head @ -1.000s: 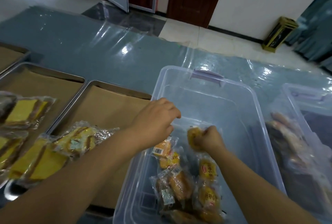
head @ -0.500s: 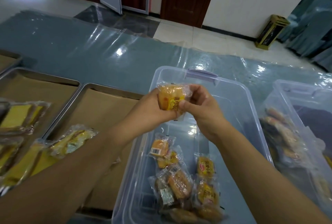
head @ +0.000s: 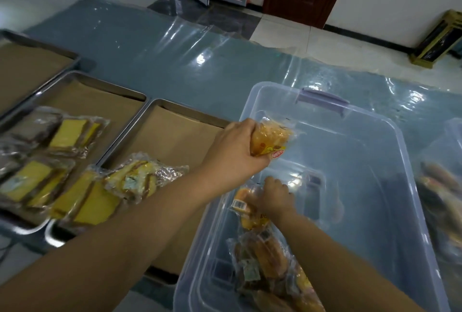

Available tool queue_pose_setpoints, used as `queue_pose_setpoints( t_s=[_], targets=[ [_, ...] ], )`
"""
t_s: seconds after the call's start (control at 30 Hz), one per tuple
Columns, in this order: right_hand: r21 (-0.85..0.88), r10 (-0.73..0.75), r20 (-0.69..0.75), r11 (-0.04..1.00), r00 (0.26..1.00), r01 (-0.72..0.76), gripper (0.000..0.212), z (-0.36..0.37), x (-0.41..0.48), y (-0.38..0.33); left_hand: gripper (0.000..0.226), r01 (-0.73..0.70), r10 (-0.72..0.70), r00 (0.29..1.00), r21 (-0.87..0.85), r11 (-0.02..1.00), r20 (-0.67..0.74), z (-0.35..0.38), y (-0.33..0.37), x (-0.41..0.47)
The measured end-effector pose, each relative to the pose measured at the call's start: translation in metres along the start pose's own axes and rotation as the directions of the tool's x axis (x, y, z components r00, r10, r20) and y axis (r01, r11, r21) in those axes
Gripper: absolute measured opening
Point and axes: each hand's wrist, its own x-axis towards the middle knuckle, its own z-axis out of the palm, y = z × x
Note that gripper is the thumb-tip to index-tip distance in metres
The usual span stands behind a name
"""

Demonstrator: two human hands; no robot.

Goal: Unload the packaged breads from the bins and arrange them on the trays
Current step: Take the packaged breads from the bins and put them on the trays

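Left hand (head: 232,151): bread pack (head: 271,139) over bin rim (head: 275,85); right hand (head: 275,196): pack (head: 243,203) inside.

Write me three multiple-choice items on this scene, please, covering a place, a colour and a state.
1. Where is the right hand? A. inside the clear bin B. on a tray C. on the floor
2. What colour is the paper lining the nearest tray? A. white B. brown C. blue
3. What is the left hand doing? A. resting open B. pressing the table C. gripping a packaged bread
Answers: 1 A, it grasps a barcoded packet there; 2 B, plain brown sheet; 3 C, fingers curl round it.
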Motion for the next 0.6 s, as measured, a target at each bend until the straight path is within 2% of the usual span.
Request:
queue_pose_setpoints(
  t_s=[0.07, 0.13, 0.2, 0.3, 0.33, 0.37, 0.47, 0.6],
  targets=[
    [-0.011, 0.017, 0.039, 1.0, 0.999, -0.016, 0.056, 0.001, 0.003, -0.004, 0.033, -0.021, 0.022, 1.0, 0.028, 0.999, -0.013, 0.0, 0.0, 0.0],
    [0.06, 0.011, 0.073, 0.998, 0.997, -0.016, 0.039, 0.0, 0.005, -0.007, 0.034, -0.033, 0.034, 0.999, 0.049, 0.998, -0.019, -0.001, 0.0, 0.0],
    [0.18, 0.018, 0.071, 0.983, 0.997, -0.03, 0.03, -0.004, 0.007, -0.009, 0.035, -0.044, 0.046, 0.999, 0.061, 0.997, -0.026, -0.001, 0.0, 0.0],
    [0.45, 0.063, 0.097, 0.887, 0.993, -0.101, 0.03, -0.018, 0.008, -0.006, 0.033, -0.056, 0.059, 0.998, 0.085, 0.995, -0.03, -0.001, 0.0, 0.0],
    [0.481, 0.092, 0.12, 0.865, 0.989, -0.139, 0.03, -0.023, 0.006, -0.003, 0.032, -0.058, 0.061, 0.998, 0.088, 0.994, -0.029, -0.001, 0.0, 0.0],
    [0.445, 0.107, 0.154, 0.88, 0.982, -0.166, 0.032, -0.025, 0.004, 0.001, 0.032, -0.061, 0.064, 0.998, 0.089, 0.994, -0.03, -0.001, 0.0, 0.0],
    [0.124, 0.141, 0.224, 0.977, 0.964, -0.172, 0.053, -0.019, -0.009, 0.015, 0.033, -0.061, 0.064, 0.998, 0.09, 0.994, -0.03, -0.001, 0.0, -0.001],
    [0.143, 0.158, 0.378, 0.963, 0.912, -0.226, 0.065, -0.017, -0.019, 0.021, 0.037, -0.045, 0.046, 0.999, 0.074, 0.996, -0.008, 0.0, -0.001, -0.002]
  ],
)
